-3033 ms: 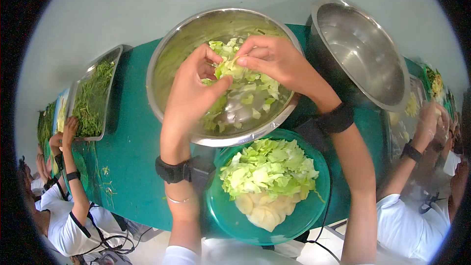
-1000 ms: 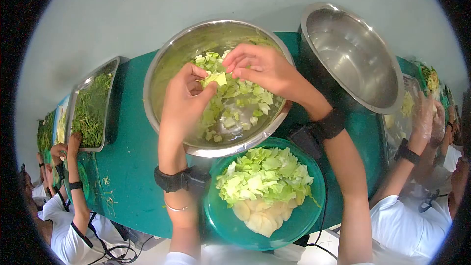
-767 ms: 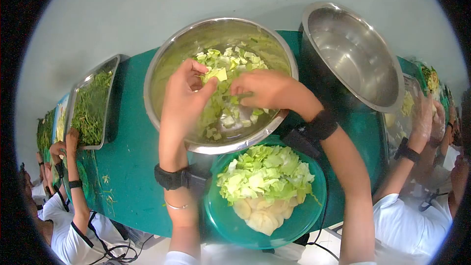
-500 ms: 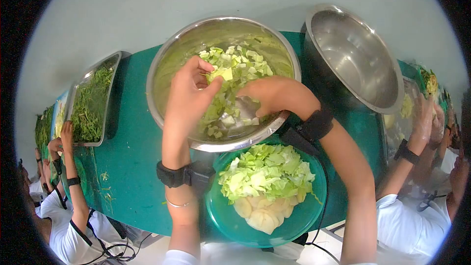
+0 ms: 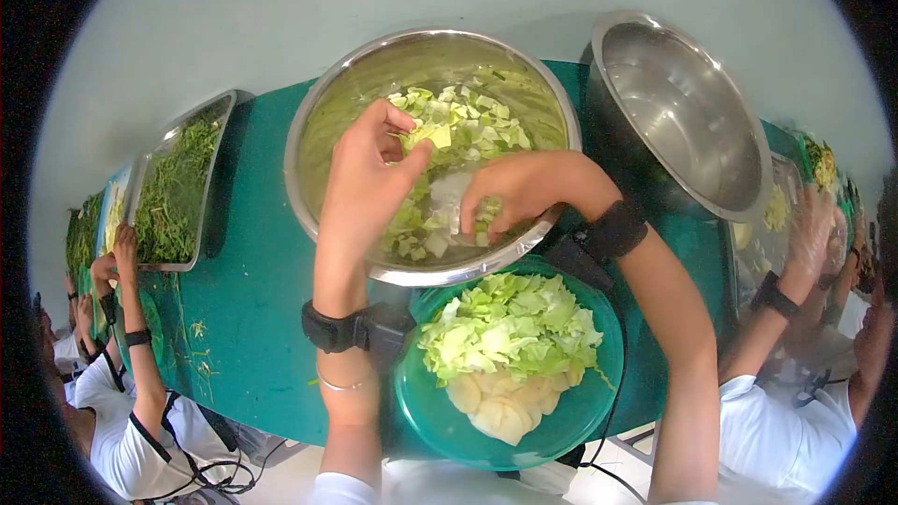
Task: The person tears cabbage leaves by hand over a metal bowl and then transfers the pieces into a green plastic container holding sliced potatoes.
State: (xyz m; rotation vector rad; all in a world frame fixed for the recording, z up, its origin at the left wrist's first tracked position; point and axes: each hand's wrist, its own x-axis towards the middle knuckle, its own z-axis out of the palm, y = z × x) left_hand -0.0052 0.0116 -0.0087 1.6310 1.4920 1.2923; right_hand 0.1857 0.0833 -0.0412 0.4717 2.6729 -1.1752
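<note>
A large steel bowl [image 5: 318,84] holds many chopped pale green cabbage pieces [image 5: 477,122], with a bare patch of its bottom showing. My left hand [image 5: 369,164] is above the bowl's left half, thumb and fingers closed on a few yellow-green cabbage pieces [image 5: 430,135]. Low inside the bowl's right side, my right hand [image 5: 528,187] points down with curved fingers apart; green pieces show between them, none plainly gripped. In front of the bowl, a green plastic basin [image 5: 430,425] carries torn cabbage leaves [image 5: 505,323] and pale round slices [image 5: 505,402].
An empty steel bowl [image 5: 669,122] leans at the right rear. A steel tray of green stems [image 5: 173,187] lies at the left on the green table [image 5: 253,318]. Co-workers' hands [image 5: 123,252] show at left, others [image 5: 814,229] at right. A cable [image 5: 613,411] hangs by my right arm.
My right hand has drawn its fingers slightly left over the bowl's bottom, and more bare metal shows there. My left hand keeps its hold on the cabbage pieces. The view has shifted slightly.
</note>
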